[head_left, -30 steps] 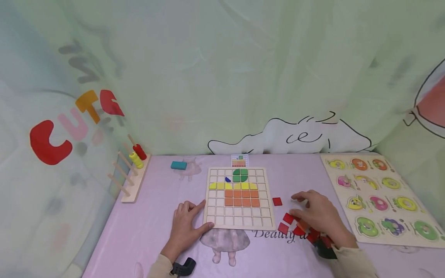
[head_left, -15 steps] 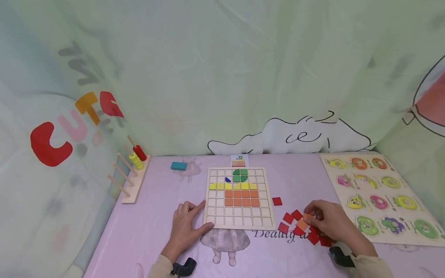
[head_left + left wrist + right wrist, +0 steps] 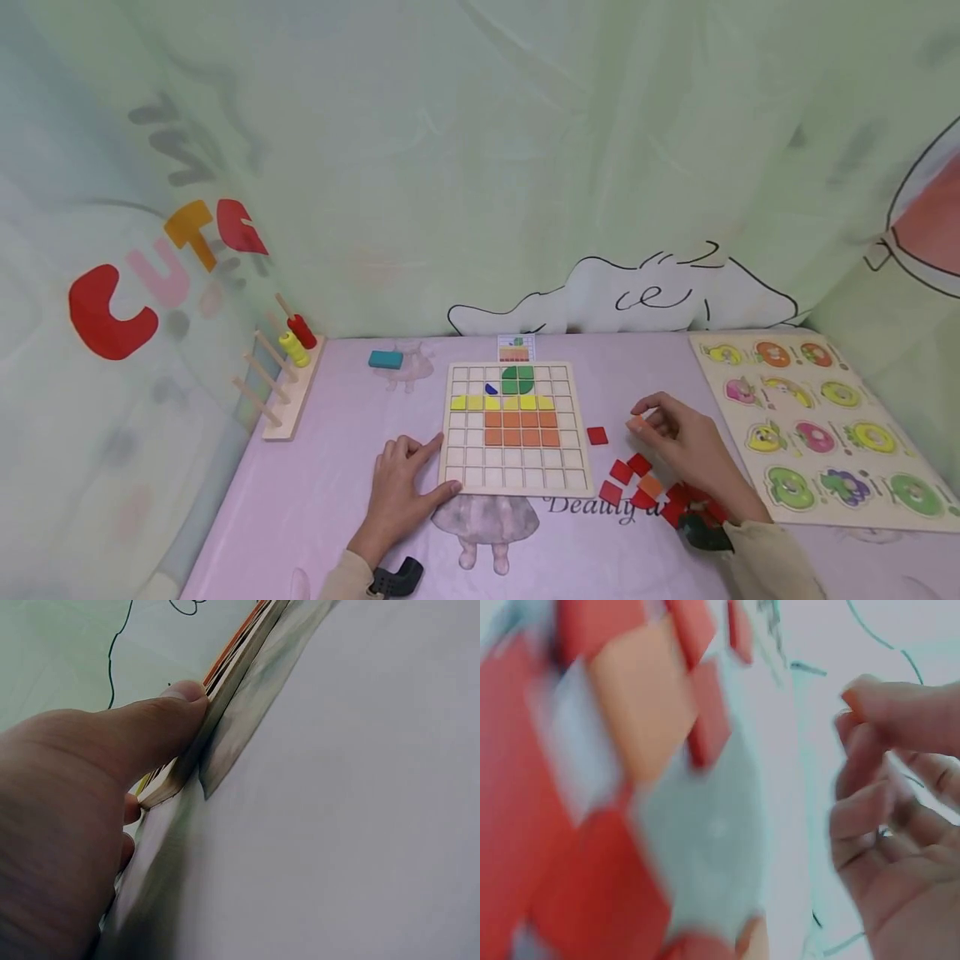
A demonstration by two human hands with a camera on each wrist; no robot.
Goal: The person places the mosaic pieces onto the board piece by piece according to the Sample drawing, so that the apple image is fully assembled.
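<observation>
In the head view, my left hand rests at the near left corner of a wooden grid board. Its thumb touches the front edge and its index finger the left side; the left wrist view shows the thumb against the board's edge. Yellow, orange, green and blue pieces fill part of the grid. Right of the board, my right hand pinches an orange square tile between thumb and fingertips, above the table. Below it lie several red tiles and a loose orange tile.
One red tile lies beside the board's right edge. A pattern card stands behind the board. At left are a peg rack with beads and a teal block. A fruit puzzle board lies at right.
My right hand first reached over the tile pile, then took an orange tile from it. It has now lifted up and left with that tile. The left hand has stayed in place.
</observation>
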